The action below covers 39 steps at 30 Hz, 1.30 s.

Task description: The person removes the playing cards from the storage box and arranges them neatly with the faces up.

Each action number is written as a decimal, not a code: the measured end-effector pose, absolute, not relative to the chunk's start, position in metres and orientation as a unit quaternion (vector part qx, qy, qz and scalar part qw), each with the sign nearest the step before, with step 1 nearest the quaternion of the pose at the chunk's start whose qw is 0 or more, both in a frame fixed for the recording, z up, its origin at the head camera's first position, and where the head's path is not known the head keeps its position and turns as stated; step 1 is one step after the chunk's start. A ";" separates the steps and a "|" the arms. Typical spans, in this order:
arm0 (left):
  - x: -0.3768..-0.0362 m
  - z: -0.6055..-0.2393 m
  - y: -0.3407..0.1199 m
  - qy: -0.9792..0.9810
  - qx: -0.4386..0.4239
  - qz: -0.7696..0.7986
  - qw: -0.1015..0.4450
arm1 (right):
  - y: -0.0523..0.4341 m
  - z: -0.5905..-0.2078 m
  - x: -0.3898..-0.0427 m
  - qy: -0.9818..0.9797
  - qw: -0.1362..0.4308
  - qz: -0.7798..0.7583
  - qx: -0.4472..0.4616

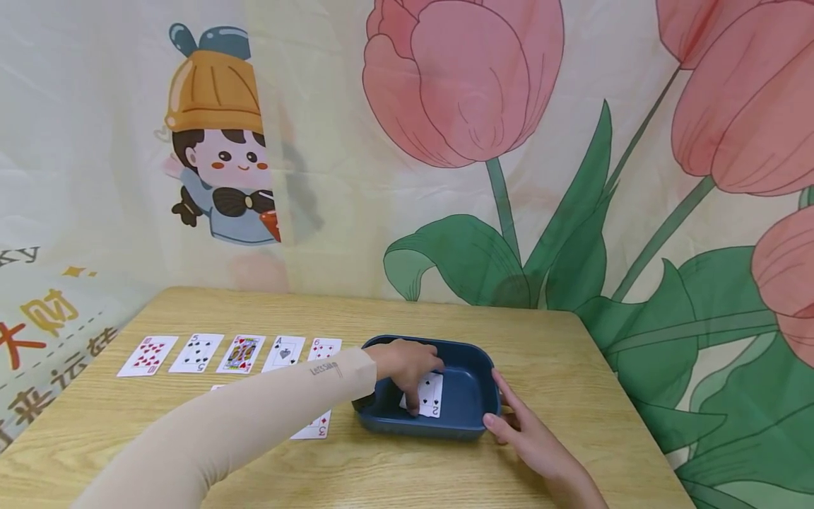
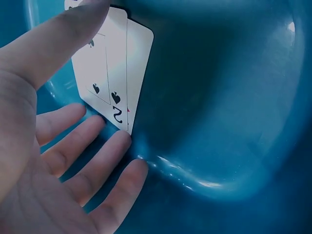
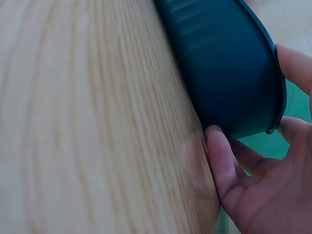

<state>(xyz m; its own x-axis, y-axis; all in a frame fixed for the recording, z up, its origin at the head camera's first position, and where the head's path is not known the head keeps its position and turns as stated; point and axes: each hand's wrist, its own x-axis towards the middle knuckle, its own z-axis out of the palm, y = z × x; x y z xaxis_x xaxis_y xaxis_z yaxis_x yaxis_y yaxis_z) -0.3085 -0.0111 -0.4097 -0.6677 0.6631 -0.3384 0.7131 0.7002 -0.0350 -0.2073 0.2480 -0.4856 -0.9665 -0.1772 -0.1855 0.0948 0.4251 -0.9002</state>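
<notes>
A dark blue plastic box (image 1: 467,396) sits on the wooden table. Inside it lies a two of spades (image 1: 432,396); in the left wrist view another card (image 2: 140,51) shows beneath it. My left hand (image 1: 407,364) reaches into the box, its thumb over the top card and its fingers spread loosely near the card's edge. At the box's right end my right hand (image 1: 524,431) grips the rim and wall, with thumb and fingers apart around the corner. The right wrist view shows fingertips low against the outer wall (image 3: 224,73).
Left of the box a row of face-up cards lies on the table (image 1: 559,396): a red ten (image 1: 148,355), a five of spades (image 1: 196,353), a face card (image 1: 241,354), an ace of spades (image 1: 283,353) and a red six (image 1: 326,348). My left sleeve partly covers a red three (image 1: 314,429).
</notes>
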 end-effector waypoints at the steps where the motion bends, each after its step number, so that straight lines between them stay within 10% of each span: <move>1: -0.308 -0.410 -0.011 0.909 0.379 -0.088 0.149 | 0.248 -0.486 -0.208 0.834 0.127 -0.537 -0.027; 39: -0.304 -0.384 -0.039 0.912 0.401 0.012 0.091 | 0.248 -0.485 -0.207 0.835 0.126 -0.536 -0.027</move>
<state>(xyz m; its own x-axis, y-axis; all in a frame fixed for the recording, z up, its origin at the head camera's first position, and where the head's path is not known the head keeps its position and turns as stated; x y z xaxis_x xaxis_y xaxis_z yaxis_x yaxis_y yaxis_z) -0.3041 -0.0386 -0.3838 -0.6626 0.7325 -0.1562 0.7281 0.6788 0.0947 -0.2072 0.2478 -0.4854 -0.9670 -0.1794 -0.1807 0.0896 0.4245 -0.9010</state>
